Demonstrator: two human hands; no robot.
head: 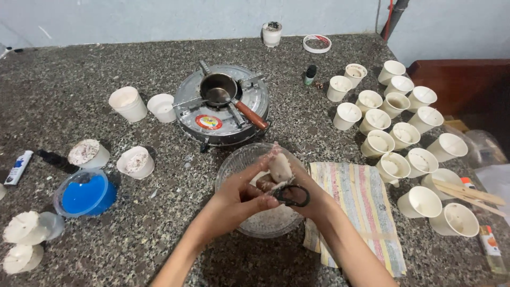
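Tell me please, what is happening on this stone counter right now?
A person works with both hands over a clear glass bowl. The left hand and the right hand together hold a pale waxy lump, and black-handled scissors sit in the right hand. Behind stands a small round stove with a little pot. Many white cups stand at the right beside a striped cloth; a blue tub is at the left.
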